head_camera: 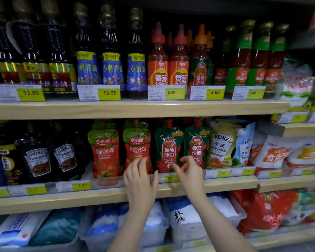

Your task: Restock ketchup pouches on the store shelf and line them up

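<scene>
Head view: four ketchup pouches (136,151) already stand along the front edge of the middle shelf (216,182), so the job looks nearly done, with only straightening left. They stand tall, caps up, labels facing out. The left hand (139,177) and right hand (188,170) are loose and hold nothing, just before the pouches.

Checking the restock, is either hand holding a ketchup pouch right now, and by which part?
Neither. The left hand reaches open-fingered toward a red ketchup pouch; the right hand, loosely curled, hovers before the green ketchup pouch, gripping nothing.
</scene>
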A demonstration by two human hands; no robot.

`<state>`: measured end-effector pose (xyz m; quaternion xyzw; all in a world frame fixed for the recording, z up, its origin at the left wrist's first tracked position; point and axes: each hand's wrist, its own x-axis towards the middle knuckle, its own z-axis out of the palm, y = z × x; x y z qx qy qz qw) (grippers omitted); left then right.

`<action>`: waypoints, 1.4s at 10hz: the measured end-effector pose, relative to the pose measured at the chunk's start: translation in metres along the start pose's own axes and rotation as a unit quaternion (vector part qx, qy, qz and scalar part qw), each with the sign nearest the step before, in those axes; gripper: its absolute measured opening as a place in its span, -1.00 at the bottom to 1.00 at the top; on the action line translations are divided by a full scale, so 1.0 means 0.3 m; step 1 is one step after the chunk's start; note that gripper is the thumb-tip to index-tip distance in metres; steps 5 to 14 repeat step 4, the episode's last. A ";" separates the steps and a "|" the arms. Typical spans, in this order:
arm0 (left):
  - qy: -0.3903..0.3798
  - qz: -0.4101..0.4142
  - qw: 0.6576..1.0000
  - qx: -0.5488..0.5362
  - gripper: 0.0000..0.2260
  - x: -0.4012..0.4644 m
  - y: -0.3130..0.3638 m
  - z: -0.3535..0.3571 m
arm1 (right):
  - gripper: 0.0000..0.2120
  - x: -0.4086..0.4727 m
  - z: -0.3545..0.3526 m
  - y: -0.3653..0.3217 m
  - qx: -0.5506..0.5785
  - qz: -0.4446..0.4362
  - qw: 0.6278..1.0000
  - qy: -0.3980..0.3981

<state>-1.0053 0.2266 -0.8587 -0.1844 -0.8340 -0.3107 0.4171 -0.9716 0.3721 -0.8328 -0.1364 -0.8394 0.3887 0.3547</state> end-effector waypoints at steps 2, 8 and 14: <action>-0.111 0.070 0.991 0.008 -0.68 0.100 0.025 -0.043 | -0.92 0.069 -0.132 -0.026 -0.084 0.028 0.966 -0.244; -0.289 0.008 0.957 -0.011 -0.66 0.279 0.109 -0.233 | -0.83 0.137 -0.300 -0.220 -0.070 0.102 0.902 -0.414; -0.289 0.008 0.957 -0.011 -0.66 0.279 0.109 -0.233 | -0.83 0.137 -0.300 -0.220 -0.070 0.102 0.902 -0.414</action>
